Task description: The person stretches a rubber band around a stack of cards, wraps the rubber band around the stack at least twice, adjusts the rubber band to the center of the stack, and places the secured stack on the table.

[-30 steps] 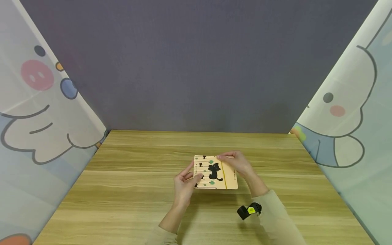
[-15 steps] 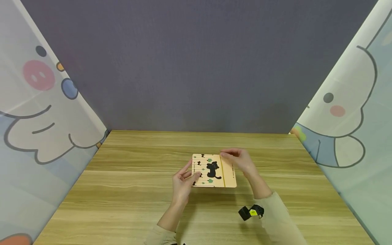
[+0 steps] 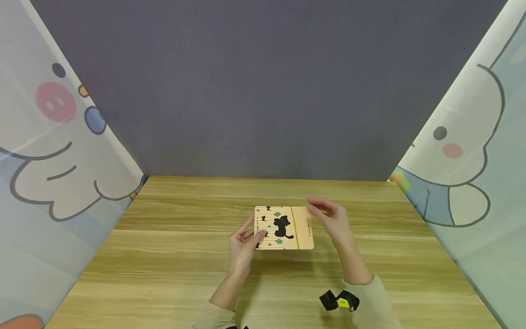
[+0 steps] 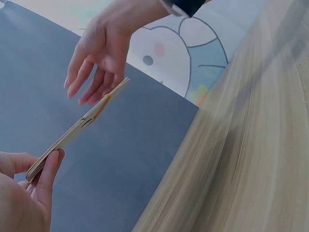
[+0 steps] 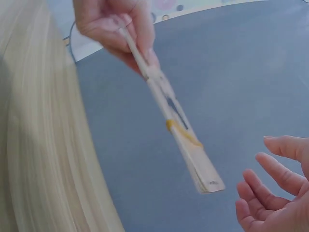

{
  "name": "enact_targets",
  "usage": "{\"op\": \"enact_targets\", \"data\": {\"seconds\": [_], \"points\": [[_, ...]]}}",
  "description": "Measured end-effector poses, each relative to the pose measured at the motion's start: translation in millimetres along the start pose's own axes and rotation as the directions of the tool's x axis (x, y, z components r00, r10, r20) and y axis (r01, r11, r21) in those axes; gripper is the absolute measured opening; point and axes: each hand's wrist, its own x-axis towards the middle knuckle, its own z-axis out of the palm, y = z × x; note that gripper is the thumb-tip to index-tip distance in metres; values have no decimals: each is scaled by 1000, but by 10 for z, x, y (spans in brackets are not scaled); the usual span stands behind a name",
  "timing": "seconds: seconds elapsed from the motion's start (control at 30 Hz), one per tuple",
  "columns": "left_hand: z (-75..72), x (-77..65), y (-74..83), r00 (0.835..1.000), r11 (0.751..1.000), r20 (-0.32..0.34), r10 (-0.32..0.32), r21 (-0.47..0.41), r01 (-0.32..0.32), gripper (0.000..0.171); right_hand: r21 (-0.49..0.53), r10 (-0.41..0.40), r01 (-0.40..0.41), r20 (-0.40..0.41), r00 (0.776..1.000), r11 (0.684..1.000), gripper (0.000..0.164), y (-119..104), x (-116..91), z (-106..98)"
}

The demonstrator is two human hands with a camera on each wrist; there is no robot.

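A thin, flat stack of cream card [image 3: 304, 230], printed with a black cat, small cats and green leaves, is held up over the table. A yellow band [image 3: 295, 228] runs round it, and several layers show at its edge in the left wrist view. My left hand [image 3: 241, 249] pinches its left end, thumb on the printed face and fingers behind. Off the opposite end is my right hand [image 3: 334, 221], fingers loosely bent and holding nothing. In the right wrist view a gap shows between these fingers [image 5: 263, 191] and the stack's end.
The wood-grain table [image 3: 172, 256] lies beneath both hands. A dark grey panel [image 3: 263, 91] rises at its far edge, and cartoon-printed sheets [image 3: 452, 192] flank both sides. Black straps [image 3: 339, 300] show near the sleeves.
My right hand has come off the stack's far edge by the yellow band and moved right. The stack, still in my left hand, has shifted slightly left and up in the head view.
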Motion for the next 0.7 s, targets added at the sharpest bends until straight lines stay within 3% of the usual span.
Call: {"op": "enact_targets", "data": {"seconds": [0.07,0.2,0.43,0.53,0.7], "points": [[-1,7,3,1000,1000,-10,-2,4,2,53,78,-58,58,-3,998,995,30,113,-22,-51],[-4,33,16,999,1000,-36,-8,11,8,53,124,-60,65,-41,997,990,33,282,-106,-94],[-25,73,59,998,1000,-63,-2,0,2,53,176,-52,61,-53,997,982,31,1210,-154,-178],[-31,84,74,998,1000,-70,0,13,1,52,228,-17,30,-58,998,973,32,1341,-235,-129],[-47,111,82,998,1000,-64,10,-7,-10,54,346,45,-37,-17,999,937,31,1277,-407,-22]]}}
